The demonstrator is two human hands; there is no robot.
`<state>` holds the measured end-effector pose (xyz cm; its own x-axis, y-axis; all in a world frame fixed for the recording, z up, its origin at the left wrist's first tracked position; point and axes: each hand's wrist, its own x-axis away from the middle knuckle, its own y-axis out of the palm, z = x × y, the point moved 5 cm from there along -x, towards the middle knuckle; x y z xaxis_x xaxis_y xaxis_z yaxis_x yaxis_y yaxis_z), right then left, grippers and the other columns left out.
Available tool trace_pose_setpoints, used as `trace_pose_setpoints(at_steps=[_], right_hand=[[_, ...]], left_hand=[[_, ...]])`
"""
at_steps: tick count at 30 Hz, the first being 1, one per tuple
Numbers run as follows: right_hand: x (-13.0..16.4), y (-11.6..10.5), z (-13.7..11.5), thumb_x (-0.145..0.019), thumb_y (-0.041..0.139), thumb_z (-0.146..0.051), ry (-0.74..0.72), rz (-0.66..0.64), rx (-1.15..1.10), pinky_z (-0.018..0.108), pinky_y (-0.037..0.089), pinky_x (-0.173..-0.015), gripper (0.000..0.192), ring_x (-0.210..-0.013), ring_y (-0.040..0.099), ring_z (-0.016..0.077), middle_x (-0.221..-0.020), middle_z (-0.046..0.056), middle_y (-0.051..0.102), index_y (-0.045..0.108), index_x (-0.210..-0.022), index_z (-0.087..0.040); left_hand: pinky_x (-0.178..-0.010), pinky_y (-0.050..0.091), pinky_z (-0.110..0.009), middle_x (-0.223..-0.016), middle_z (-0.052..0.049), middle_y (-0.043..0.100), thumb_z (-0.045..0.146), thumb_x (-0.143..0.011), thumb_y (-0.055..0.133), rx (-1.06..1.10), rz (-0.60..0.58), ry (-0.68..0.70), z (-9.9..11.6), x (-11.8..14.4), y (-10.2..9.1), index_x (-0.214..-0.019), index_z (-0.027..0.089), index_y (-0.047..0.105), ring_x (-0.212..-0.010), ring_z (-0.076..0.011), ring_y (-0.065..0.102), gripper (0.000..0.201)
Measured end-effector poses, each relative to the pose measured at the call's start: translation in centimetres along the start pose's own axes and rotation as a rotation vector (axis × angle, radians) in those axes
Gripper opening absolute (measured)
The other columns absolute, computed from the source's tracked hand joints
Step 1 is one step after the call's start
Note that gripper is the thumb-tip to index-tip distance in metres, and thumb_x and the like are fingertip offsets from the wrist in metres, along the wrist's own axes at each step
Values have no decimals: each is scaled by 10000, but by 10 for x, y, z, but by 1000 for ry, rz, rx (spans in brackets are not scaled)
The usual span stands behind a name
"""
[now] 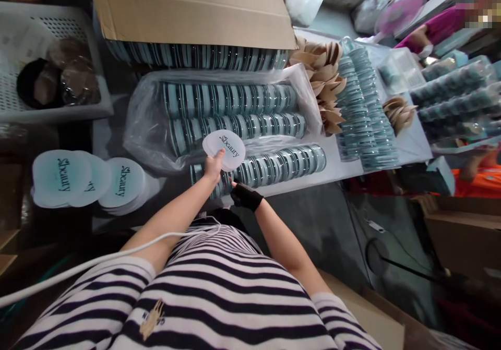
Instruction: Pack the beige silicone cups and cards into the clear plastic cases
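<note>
Left hand (213, 168) lifts one white card (224, 150) over the jars.

Far left, a grey basket (55, 111) sits at the counter (336, 158) edge, and below it lie stacks of cards (88, 182), pale teal-white rounds with dark script lettering. Centre now: the left grip is pinched on the lower edge of the card, a rounded white disc printed with the same script, held tilted above the front row of jars (282, 162). Just beside it, the right hand (246, 195), in a black glove, rests at the near end of that row; its grip I cannot tell. Behind, bagged jars (230, 111) lie under a cardboard box (188, 5). Right, brown scoops (325, 81), then clear lids (362, 112).
</note>
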<state>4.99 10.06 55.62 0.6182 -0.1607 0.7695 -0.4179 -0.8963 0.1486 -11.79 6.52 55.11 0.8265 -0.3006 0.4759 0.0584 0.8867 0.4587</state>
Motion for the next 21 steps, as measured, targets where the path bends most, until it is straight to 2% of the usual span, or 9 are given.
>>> trace_pose_setpoints(at_steps=[3, 6, 8, 11, 13, 15, 17, 19, 21], right_hand=[[8, -21, -18, -913, 547, -411, -46, 149, 136, 236, 424, -493, 243, -485, 512, 130, -598, -13, 582, 611, -967, -184], [26, -50, -61, -918, 527, -407, -293, 530, 378, 313, 538, -798, 378, -900, 673, 198, -1027, 62, 714, 590, -1240, -220], [39, -51, -89, -929, 495, -399, -457, 720, 610, 377, 473, -1019, 496, -1207, 587, 233, -1314, 110, 629, 512, -1381, -196], [48, -21, -106, -895, 540, -347, -617, 806, 960, 445, 345, -1158, 581, -1417, 382, 293, -1488, 185, 474, 488, -1418, -99], [48, 5, -107, -903, 520, -316, -716, 809, 1086, 438, 363, -1146, 564, -1404, 394, 293, -1481, 181, 483, 489, -1425, -104], [45, 17, -103, -936, 450, -302, -684, 814, 1053, 401, 466, -1042, 510, -1260, 542, 274, -1353, 164, 600, 508, -1412, -129], [49, 13, -96, -964, 371, -302, -560, 872, 921, 355, 534, -903, 478, -1076, 644, 252, -1181, 152, 692, 538, -1374, -120], [66, 2, -82, -981, 331, -332, -467, 964, 842, 339, 545, -824, 486, -1000, 670, 254, -1087, 152, 722, 548, -1349, -102], [90, -3, -60, -977, 367, -384, -401, 979, 919, 345, 537, -796, 490, -970, 682, 273, -1041, 158, 733, 565, -1328, -106]], left_hand=[[-988, 544, -400, -1001, -100, 762, 189, -738, 808, -23, 0, 13, 1, 0, 2, -972, 129, 722, -1006, -233, 710, 256], [-983, 546, -397, -936, -86, 768, 156, -720, 808, -44, -43, 23, 5, 6, 5, -950, 117, 727, -962, -223, 717, 247], [-972, 551, -405, -921, -83, 766, 135, -706, 807, -41, -73, 19, 8, 14, 6, -942, 112, 729, -944, -228, 720, 250], [-961, 549, -435, -961, -100, 757, 138, -721, 795, -56, -79, -4, 12, 27, 1, -969, 112, 724, -963, -253, 718, 259], [-966, 537, -463, -981, -126, 749, 167, -740, 793, -94, -86, -31, 12, 35, -2, -991, 99, 720, -986, -275, 711, 271], [-971, 530, -473, -987, -141, 746, 196, -751, 795, -119, -106, -56, 12, 38, -3, -998, 88, 718, -990, -280, 707, 281], [-975, 534, -450, -1011, -127, 748, 203, -759, 791, -91, -132, -53, 16, 36, -2, -1015, 101, 715, -1003, -261, 703, 285], [-974, 543, -424, -1024, -106, 752, 191, -762, 786, -33, -108, -24, 25, 27, -6, -1011, 119, 712, -1007, -241, 703, 270], [-973, 548, -421, -1019, -105, 755, 175, -751, 793, 16, -46, 14, 36, 14, -15, -983, 120, 712, -996, -238, 707, 251]])
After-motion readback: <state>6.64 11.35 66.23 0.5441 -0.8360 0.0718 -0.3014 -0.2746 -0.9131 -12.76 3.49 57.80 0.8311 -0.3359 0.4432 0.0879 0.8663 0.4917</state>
